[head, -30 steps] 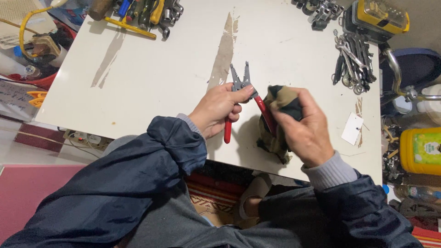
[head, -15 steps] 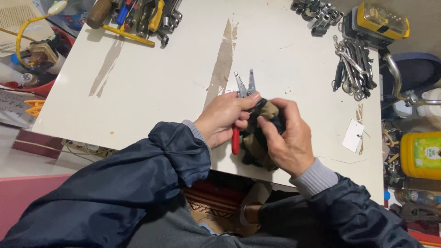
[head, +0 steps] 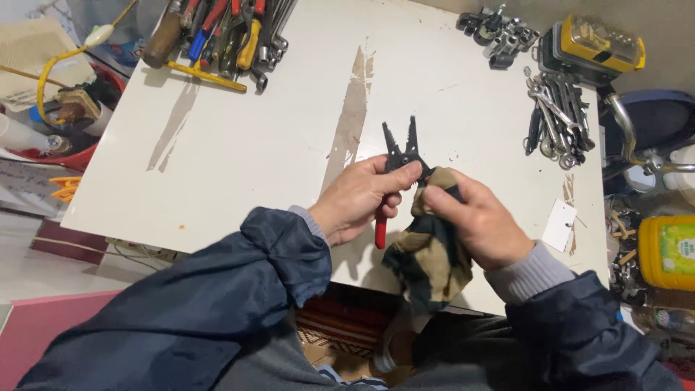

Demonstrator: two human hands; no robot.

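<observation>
My left hand (head: 360, 199) grips a pair of red-handled pliers (head: 400, 149) over the near edge of a white table (head: 275, 137). Their dark jaws stand apart and point away from me. My right hand (head: 479, 221) holds a tan and black cloth (head: 426, 261) pressed against the pliers near the pivot. The rest of the cloth hangs down past the table edge. Only one red handle shows below my left fingers; the other is hidden by the cloth.
Screwdrivers and other hand tools (head: 217, 32) lie at the table's far left. Several wrenches (head: 556, 116), sockets (head: 498, 32) and a yellow case (head: 597, 45) sit at the far right. A white tag (head: 559, 224) lies near my right wrist. A yellow container (head: 667, 252) stands right of the table.
The pliers have been lifted a little farther from me and their jaws show more. My right hand has shifted the cloth from the handles up toward the pivot.
</observation>
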